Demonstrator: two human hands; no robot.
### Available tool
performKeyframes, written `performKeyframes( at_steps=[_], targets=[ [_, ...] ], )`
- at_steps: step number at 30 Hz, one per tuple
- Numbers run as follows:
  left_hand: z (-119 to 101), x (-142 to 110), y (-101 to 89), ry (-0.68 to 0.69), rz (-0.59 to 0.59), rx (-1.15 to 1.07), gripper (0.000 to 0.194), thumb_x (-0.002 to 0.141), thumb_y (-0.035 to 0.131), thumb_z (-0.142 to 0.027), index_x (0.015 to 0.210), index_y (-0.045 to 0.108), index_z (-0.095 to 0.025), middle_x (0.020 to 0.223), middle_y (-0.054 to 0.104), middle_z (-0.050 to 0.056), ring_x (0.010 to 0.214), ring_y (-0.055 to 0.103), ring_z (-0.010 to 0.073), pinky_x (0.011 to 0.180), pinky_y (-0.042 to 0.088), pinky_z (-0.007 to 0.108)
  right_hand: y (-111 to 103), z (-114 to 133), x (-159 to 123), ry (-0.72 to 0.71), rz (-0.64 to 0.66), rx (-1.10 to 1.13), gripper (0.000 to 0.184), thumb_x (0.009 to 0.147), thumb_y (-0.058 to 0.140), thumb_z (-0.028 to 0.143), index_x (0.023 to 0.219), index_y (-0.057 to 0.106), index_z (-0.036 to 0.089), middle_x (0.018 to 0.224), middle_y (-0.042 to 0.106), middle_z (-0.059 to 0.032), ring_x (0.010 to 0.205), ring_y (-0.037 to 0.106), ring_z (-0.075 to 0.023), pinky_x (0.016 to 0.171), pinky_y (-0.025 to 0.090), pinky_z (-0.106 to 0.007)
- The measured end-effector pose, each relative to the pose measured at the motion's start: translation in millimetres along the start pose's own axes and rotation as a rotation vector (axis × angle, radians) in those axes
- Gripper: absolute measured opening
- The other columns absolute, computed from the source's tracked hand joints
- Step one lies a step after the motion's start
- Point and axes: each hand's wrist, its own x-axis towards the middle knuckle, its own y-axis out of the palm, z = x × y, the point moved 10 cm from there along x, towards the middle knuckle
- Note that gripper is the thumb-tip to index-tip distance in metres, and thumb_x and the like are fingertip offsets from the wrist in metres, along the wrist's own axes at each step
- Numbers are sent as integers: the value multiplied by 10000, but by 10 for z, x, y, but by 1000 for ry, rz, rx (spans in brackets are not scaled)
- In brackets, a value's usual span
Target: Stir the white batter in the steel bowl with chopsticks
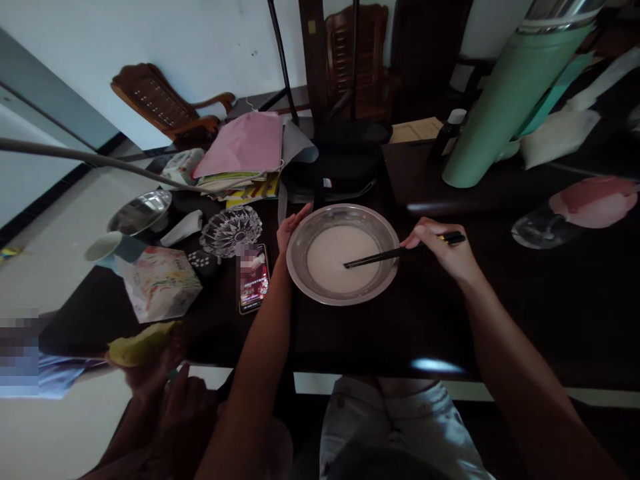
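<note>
A wide metal bowl (pixel 345 300) stands on the dark table, holding a milky white liquid (pixel 333 250). My left hand (pixel 290 230) is closed against the bowl's left side near the rim, steadying it. In my right hand (pixel 439 245) is a pair of black chopsticks (pixel 383 255), held near their thick ends with the fingers wrapped round them. They slant down to the left over the bowl's right rim, and their tips meet the liquid near its middle.
Left of the bowl are a lit phone (pixel 255 280), a cut-glass dish (pixel 233 230), a tissue box (pixel 160 283) and a cup (pixel 115 250). Another person's hand holds a yellow-green fruit (pixel 143 343). Behind lies a black bag (pixel 335 167); a green thermos (pixel 515 100) rises at right.
</note>
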Motion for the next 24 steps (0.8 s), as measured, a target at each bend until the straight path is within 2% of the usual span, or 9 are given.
performKeyframes(
  at_steps=[3,8,13,16,19,24],
  targets=[
    [-3,4,3,5,9,5,590,903,434,-343,1460,525,-169,989,779,78,989,714,265,928,519,408,102,46,-5,-48,85,-45,278,904,650,478,734,773,294,778,758,-25,792,686,-220,763,528,-398],
    [-6,3,7,3,2,-6,578,909,412,-323,1442,537,-137,959,779,85,958,722,263,920,518,405,-46,8,-4,-25,-37,-30,310,928,633,445,689,761,295,747,748,-18,748,686,-208,768,515,-388],
    [-15,-8,3,13,-3,10,561,916,430,-331,1425,557,-129,965,777,86,932,719,248,910,519,379,120,21,-3,-48,98,-22,275,905,657,466,735,775,286,769,759,-21,781,689,-214,752,524,-375],
    [-9,-11,5,5,-12,7,562,930,410,-326,1438,547,-130,958,777,85,934,721,250,911,520,378,40,26,7,-56,21,-73,267,895,668,471,737,779,286,780,764,-26,802,680,-221,779,516,-385],
    [-14,-22,23,4,-18,-4,565,938,384,-316,1444,536,-114,962,778,91,926,726,249,911,523,381,-59,-25,2,-6,-55,-5,339,916,640,478,663,760,286,721,736,-20,740,685,-208,778,517,-386],
    [-18,-30,31,15,-13,7,568,927,409,-323,1440,541,-119,1018,777,98,975,721,258,942,518,391,97,17,0,-40,81,-33,289,892,664,502,735,782,290,768,755,-28,792,682,-221,761,521,-386]
  ],
)
